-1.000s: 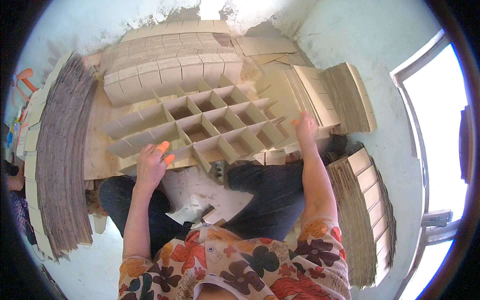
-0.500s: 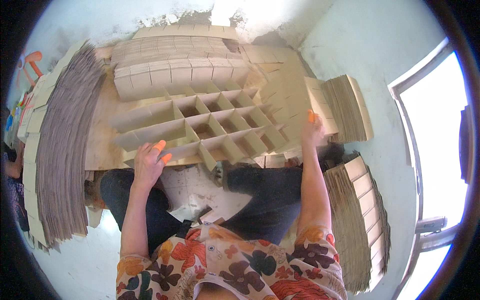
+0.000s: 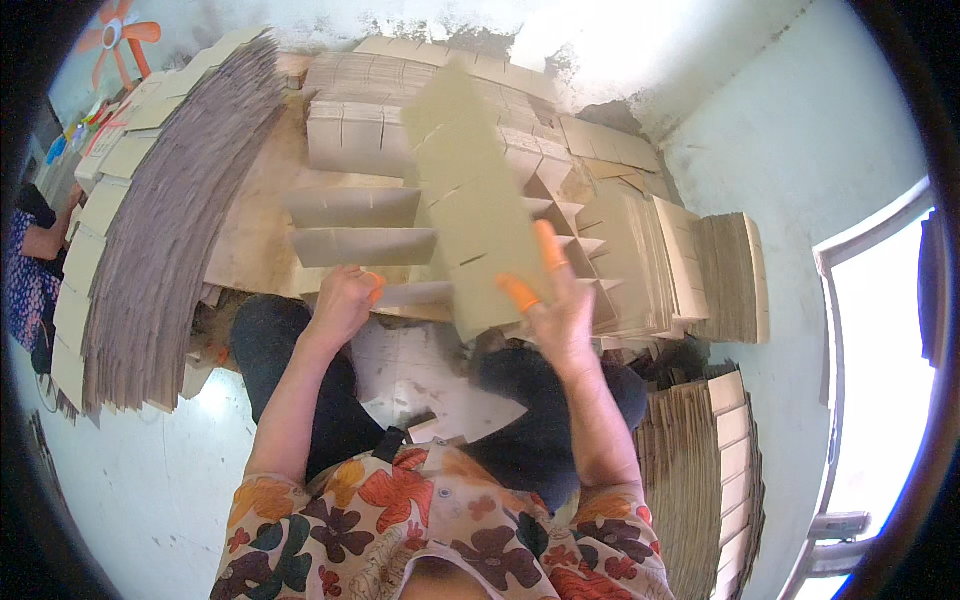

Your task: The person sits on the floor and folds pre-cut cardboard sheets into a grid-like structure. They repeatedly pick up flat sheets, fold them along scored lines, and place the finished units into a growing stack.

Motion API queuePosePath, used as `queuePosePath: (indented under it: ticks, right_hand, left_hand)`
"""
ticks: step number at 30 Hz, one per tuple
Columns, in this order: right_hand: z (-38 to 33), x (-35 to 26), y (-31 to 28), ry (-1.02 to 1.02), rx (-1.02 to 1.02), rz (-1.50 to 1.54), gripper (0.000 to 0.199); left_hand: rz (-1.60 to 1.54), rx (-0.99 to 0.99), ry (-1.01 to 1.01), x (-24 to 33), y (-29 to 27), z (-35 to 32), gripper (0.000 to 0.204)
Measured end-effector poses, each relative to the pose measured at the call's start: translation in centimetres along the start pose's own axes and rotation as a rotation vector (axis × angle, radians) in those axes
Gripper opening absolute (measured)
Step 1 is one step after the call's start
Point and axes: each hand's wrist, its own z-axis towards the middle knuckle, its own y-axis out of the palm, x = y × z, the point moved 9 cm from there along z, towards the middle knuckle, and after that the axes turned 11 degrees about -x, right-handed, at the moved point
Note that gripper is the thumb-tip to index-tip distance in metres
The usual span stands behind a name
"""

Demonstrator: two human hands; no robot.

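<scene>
My right hand (image 3: 562, 312), with orange covers on its thumb and a finger, pinches a slotted cardboard strip (image 3: 462, 190). The strip is held up over a cardboard divider grid (image 3: 360, 247) on the table and hides the grid's middle. Several long strips of the grid stand on edge to the left, and crossing pieces show to the right. My left hand (image 3: 345, 303), also with an orange fingertip cover, is closed at the near left strip of the grid, its fingers curled and partly hidden.
Tall stacks of cardboard strips (image 3: 180, 220) line the left side. More stacks stand at the back (image 3: 355, 140), on the right (image 3: 735, 275) and at the lower right (image 3: 680, 490). An orange fan (image 3: 112, 35) is at the far left. Another person's arm (image 3: 50, 240) shows at the left edge.
My right hand has come from the stacks on the right to the grid, bringing a cardboard strip. My left hand stays at the grid's near left strip. The view has shifted.
</scene>
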Motion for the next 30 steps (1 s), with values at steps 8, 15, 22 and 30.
queuePosePath:
  ticks: [8, 15, 22, 30]
  right_hand:
    - [0.9, -1.9, 7.2, -0.062, -0.214, 0.134, 0.067]
    - [1.8, -1.8, 7.6, 0.047, -0.237, 0.074, 0.068]
    - [2.4, -1.3, 9.9, 0.045, -0.354, 0.071, 0.064]
    - [2.7, 0.8, 14.6, -0.066, -0.415, 0.017, 0.061]
  left_hand:
    - [0.048, 0.015, -0.018, 0.2, -0.5, 0.2, 0.008]
    - [0.033, 0.023, -0.018, 0.1, -0.7, 0.6, 0.007]
    - [0.022, 0.007, 0.003, -0.3, -0.5, 0.9, 0.013]
    - [0.020, -0.026, -0.071, -1.6, 0.4, 1.4, 0.006]
